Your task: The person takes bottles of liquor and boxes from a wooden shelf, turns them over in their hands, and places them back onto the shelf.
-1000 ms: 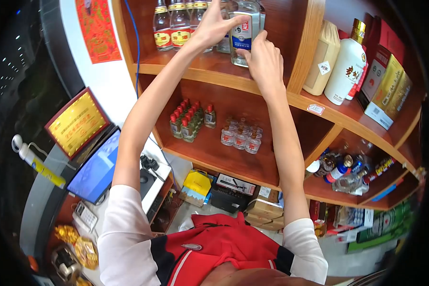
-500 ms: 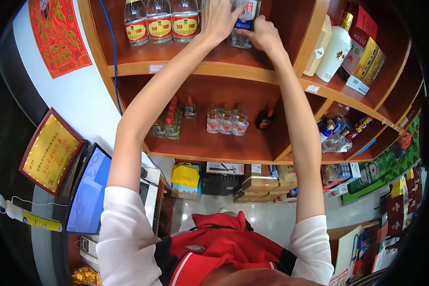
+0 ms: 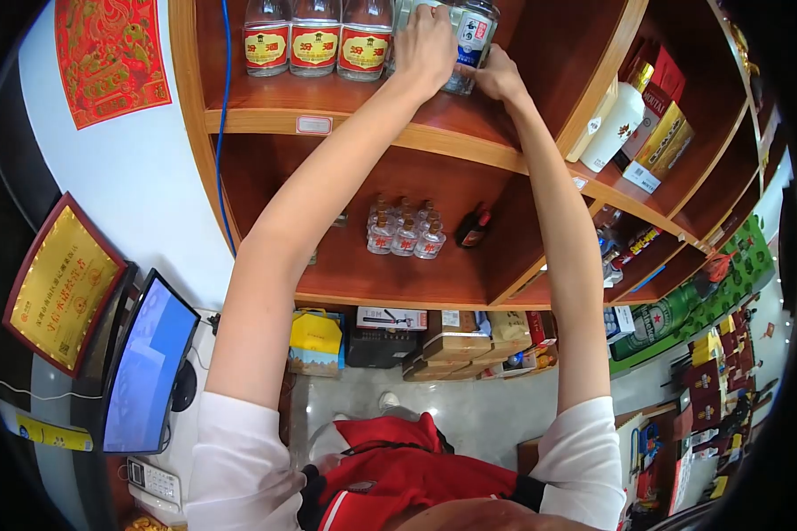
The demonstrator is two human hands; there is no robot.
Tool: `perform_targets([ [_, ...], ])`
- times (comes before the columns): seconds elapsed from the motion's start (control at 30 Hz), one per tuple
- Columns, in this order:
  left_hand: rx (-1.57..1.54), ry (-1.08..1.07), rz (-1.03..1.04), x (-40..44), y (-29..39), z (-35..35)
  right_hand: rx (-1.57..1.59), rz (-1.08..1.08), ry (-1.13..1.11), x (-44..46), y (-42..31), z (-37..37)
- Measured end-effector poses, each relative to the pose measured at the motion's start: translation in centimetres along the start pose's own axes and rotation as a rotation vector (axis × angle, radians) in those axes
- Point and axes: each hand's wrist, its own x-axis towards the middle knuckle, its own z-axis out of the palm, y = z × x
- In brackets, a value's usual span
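Observation:
On the upper shelf, my right hand (image 3: 498, 76) grips the lower right side of a clear liquor bottle (image 3: 475, 34) with a white and blue label. Its thumb lies across the front near the label's bottom edge. Just left of that label, my left hand (image 3: 427, 51) has its fingers bent over clear glass, part of a glass bottle (image 3: 402, 16) that it mostly covers. Left of my hands stand clear bottles (image 3: 314, 42) with red and yellow labels, in a row. The tops of the bottles are cut off by the frame.
Small clear bottles (image 3: 405, 235) and a dark bottle (image 3: 475, 227) stand on the lower shelf. A white bottle (image 3: 618, 124) and boxes fill the right compartment. A blue cable (image 3: 224, 115) runs down the left upright. Cartons (image 3: 452, 341) sit on the floor; a monitor (image 3: 150, 363) stands left.
The view has shifted, showing more of the bottles' height. My left hand's fingers were spread beside the labelled bottle and are now curled in. My right hand stays on the labelled bottle, which leans more.

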Motion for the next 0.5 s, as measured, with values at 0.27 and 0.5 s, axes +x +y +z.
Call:
perform_targets([
  [0.27, 0.088, 0.011, 0.025, -0.4, 0.1, 0.4, 0.023, 0.052, 0.11, -1.2, 0.3, 1.2],
  [0.5, 0.139, 0.005, 0.057, -0.6, -0.9, 0.2, 0.217, 0.037, 0.137, -1.7, 0.4, 2.1],
])
